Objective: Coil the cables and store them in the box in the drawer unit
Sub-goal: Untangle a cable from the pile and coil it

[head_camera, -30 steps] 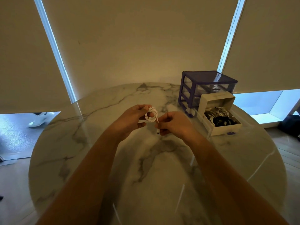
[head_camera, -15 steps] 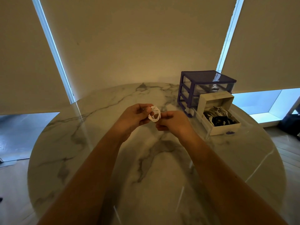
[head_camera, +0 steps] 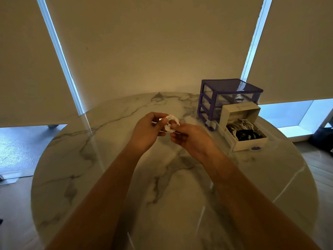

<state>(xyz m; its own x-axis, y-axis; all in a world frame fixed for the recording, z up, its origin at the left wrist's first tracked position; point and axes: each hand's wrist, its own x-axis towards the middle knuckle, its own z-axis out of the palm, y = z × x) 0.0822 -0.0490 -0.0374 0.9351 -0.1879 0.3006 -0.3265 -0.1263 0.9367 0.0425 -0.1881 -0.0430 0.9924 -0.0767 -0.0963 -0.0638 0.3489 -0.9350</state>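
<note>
Above table (head_camera: 108,177) centre, white cable (head_camera: 172,123) coil pinched by left hand (head_camera: 149,130) and right hand (head_camera: 191,139). Loose tail seen 1 s ago now tucked in. Coiling judged near done. Box (head_camera: 252,144) at 2 o'clock, drawer open.

Round marble-patterned table (head_camera: 111,177) on wood floor (head_camera: 12,204); drawn beige roller blinds (head_camera: 153,42) behind, daylight strips between and beneath them.

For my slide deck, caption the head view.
Both hands hold a small coiled white cable over a round marble table.
</note>
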